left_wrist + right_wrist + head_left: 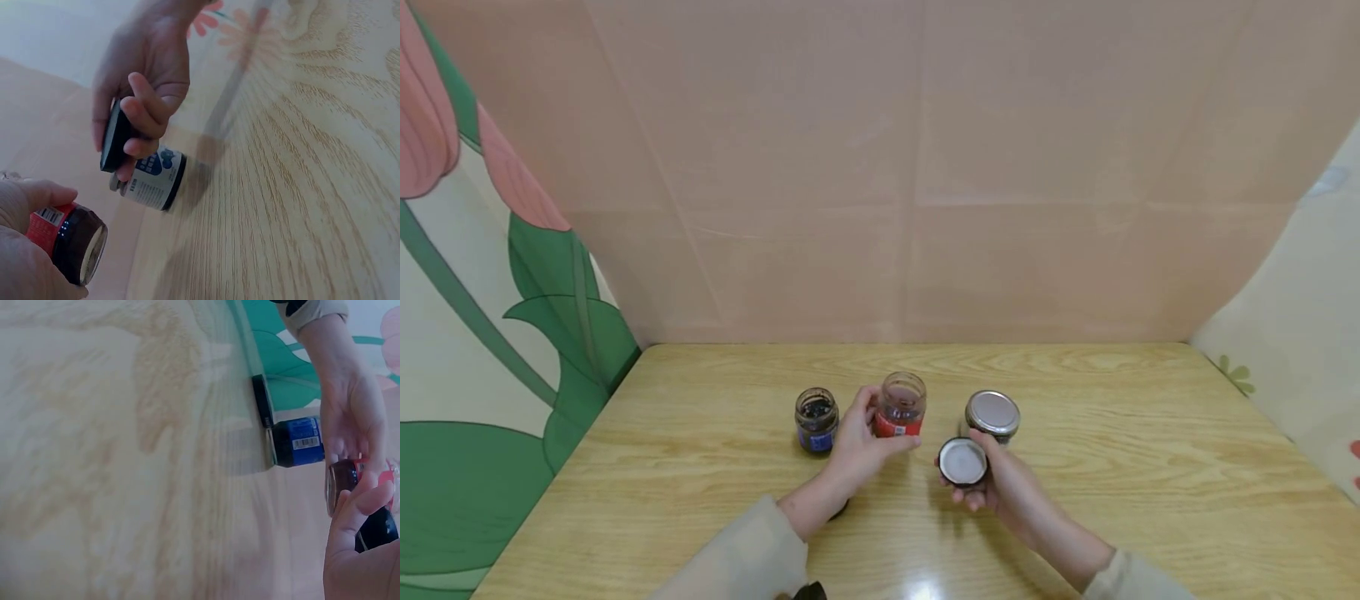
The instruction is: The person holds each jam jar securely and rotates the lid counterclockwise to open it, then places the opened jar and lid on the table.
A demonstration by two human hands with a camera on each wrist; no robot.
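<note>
My left hand [852,446] grips a glass jar [901,423] with a red label and an uncovered mouth; its base shows in the left wrist view. To the right, my right hand [1006,479] pinches a dark-rimmed jar lid [962,463], its pale inner side facing up towards the head camera. Behind that lid stands a jar with a silver lid [992,412]; its blueberry-picture label [153,181] appears in the left wrist view. Left of my left hand is a blue-labelled jar [817,433], without a lid and with dark contents.
Another black lid [263,401] lies on the wooden table [1120,467] near the blue-labelled jar, mostly hidden under my left forearm in the head view. A pinkish-beige cloth [917,183] hangs behind the table, with flower-patterned panels [456,350] at both sides.
</note>
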